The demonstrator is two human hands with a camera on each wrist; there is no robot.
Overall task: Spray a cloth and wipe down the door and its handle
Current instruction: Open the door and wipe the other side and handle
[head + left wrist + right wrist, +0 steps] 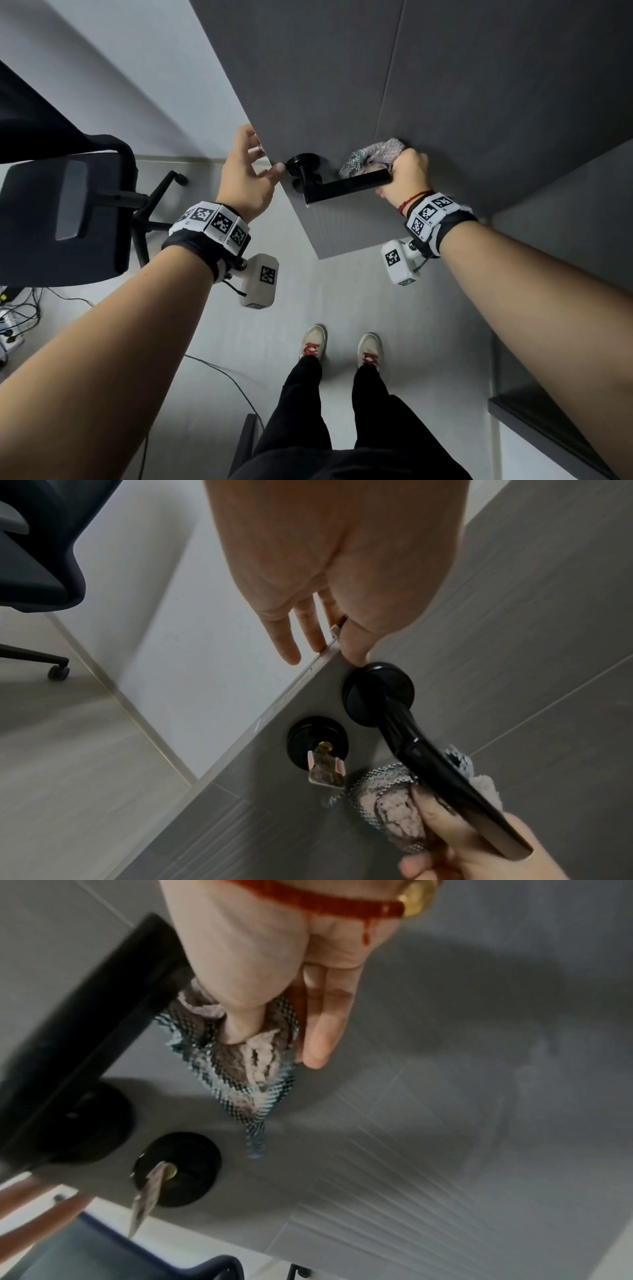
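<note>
The grey door [342, 85] stands ajar in front of me. Its black lever handle [346, 188] points right. My right hand [407, 174] grips a bunched pink and grey mesh cloth [373, 156] at the lever's free end, against the door face. The right wrist view shows the thumb pressing the cloth [253, 1069] beside the handle [85, 1042]. My left hand [250, 164] holds the door's free edge, fingers behind it and thumb on the front by the rosette [377, 693]. A key [323, 767] sits in the lock below the handle.
A black office chair [68, 212] stands at the left, close to the door's edge. Cables [17, 315] lie on the floor at the far left. My shoes [342, 349] are on the grey floor below the door. A dark ledge [548, 428] juts out at the lower right.
</note>
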